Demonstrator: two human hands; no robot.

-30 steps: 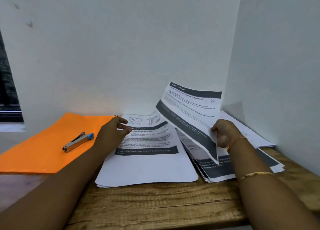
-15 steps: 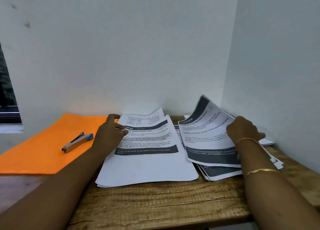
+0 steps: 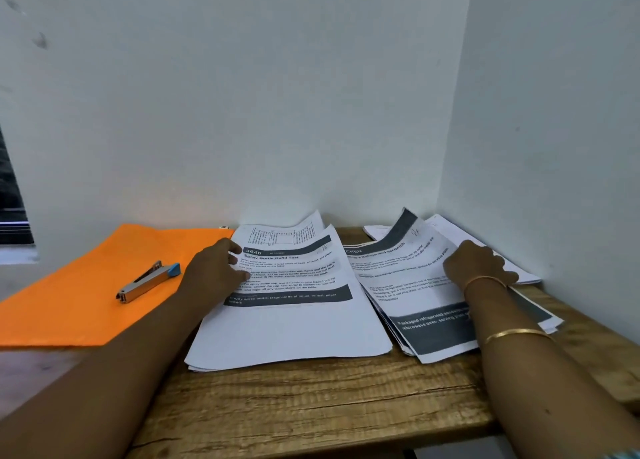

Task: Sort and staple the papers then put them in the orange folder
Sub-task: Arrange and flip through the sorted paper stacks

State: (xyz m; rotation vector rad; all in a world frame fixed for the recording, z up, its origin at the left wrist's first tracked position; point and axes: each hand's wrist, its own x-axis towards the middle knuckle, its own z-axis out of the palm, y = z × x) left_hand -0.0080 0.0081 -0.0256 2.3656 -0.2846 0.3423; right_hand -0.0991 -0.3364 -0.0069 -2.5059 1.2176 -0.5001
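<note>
The rough-grained wooden table (image 3: 311,406) filled a white corner. A flat, matte orange folder (image 3: 86,303) lay across its left edge. Mid-table sat the left paper stack (image 3: 294,330), its far edge curling. The messier right paper stack (image 3: 408,285) fanned toward the right rear corner. The left hand (image 3: 213,271) rested on the left paper stack's edge, fingers loosely bent, gripping nothing. The right hand (image 3: 474,264) lay on the right paper stack, its fingers hidden, so I couldn't tell its grip. A slim metal stapler (image 3: 149,282) with a blue end lay on the folder.
</note>
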